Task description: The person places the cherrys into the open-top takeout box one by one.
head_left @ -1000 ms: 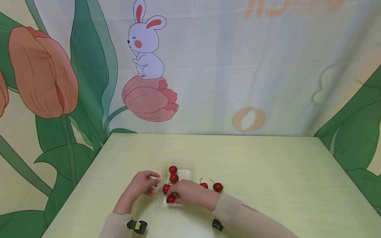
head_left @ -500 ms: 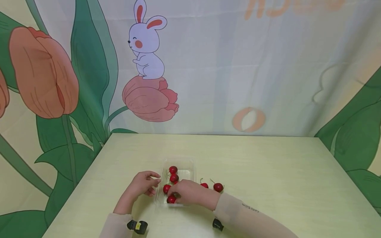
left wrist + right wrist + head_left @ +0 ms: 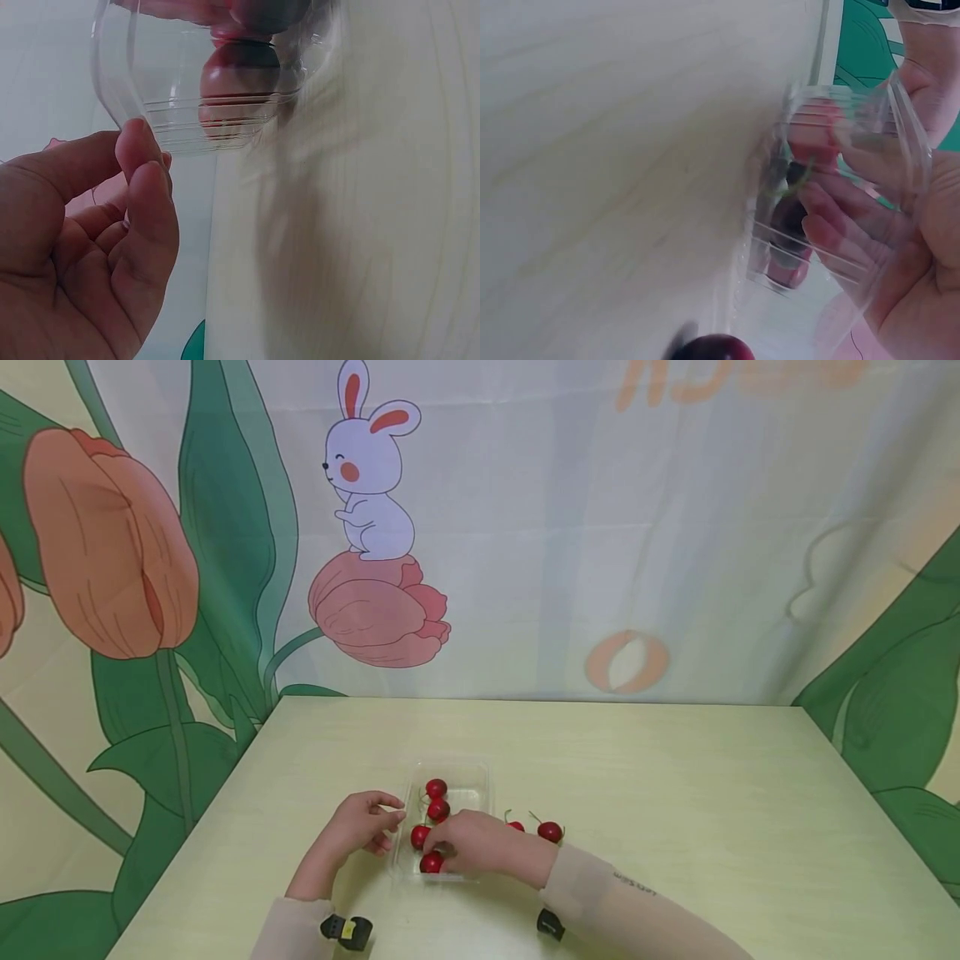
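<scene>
A clear plastic container (image 3: pixel 476 777) on the table holds several red cherries (image 3: pixel 437 788), some with green stems. My left hand (image 3: pixel 367 822) is at its left side; in the left wrist view, the thumb and index finger (image 3: pixel 139 146) pinch the rim. My right hand (image 3: pixel 472 843) reaches over the right side into the container. Through the clear wall in the right wrist view, its loosely bent fingers (image 3: pixel 829 217) lie among the cherries (image 3: pixel 814 135), with none seen gripped between them. A cherry (image 3: pixel 431 862) lies at the fingertips near the container's front end.
Two more cherries lie on the table right of the container: one (image 3: pixel 550 832) in full view, the other (image 3: pixel 514 826) partly behind the right wrist. The pale wooden table (image 3: pixel 675 793) ends at a printed curtain (image 3: pixel 510 568) with a rabbit and tulips.
My right hand has lifted very slightly, and more of the front cherry shows beside its fingertips. The left hand and the container have stayed put.
</scene>
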A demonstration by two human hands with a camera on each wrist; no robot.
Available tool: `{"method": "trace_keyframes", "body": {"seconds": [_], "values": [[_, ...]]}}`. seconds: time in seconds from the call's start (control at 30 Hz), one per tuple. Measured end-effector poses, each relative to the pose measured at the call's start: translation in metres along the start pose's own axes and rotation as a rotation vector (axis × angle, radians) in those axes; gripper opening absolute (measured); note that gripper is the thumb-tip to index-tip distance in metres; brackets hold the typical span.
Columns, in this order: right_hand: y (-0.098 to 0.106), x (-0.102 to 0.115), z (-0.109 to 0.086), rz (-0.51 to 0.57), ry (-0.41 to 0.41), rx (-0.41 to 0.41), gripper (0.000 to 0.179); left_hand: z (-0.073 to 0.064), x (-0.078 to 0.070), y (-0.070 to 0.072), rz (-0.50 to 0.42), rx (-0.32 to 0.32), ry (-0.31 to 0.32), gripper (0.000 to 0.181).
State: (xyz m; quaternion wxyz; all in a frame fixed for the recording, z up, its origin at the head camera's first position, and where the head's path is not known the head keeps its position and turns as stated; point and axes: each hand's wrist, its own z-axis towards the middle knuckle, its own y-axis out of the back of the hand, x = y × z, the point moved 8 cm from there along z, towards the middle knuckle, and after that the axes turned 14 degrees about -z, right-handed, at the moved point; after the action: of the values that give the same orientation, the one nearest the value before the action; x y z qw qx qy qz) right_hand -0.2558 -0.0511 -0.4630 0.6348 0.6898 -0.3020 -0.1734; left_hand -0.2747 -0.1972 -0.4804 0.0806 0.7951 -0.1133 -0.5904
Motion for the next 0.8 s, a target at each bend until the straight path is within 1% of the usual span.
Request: {"method": "trace_keyframes", "body": {"seconds": [0.17, 0.3, 0.53, 0.8], "values": [[0.009, -0.005, -0.003, 0.072, -0.002, -0.034, 0.022, 0.000, 0.000, 0.000, -0.008, 0.000, -0.003, 0.026], [0.019, -0.008, -0.008, 0.117, 0.029, -0.082, 0.021, 0.001, -0.001, 0.000, -0.002, -0.003, -0.001, 0.026], [0.032, -0.014, -0.019, 0.120, 0.051, -0.146, 0.018, 0.001, 0.000, 0.000, 0.022, -0.008, 0.002, 0.028], [0.041, -0.027, -0.035, 0.122, 0.009, -0.202, 0.020, 0.003, 0.002, 0.000, 0.025, -0.007, 0.009, 0.028]]}}
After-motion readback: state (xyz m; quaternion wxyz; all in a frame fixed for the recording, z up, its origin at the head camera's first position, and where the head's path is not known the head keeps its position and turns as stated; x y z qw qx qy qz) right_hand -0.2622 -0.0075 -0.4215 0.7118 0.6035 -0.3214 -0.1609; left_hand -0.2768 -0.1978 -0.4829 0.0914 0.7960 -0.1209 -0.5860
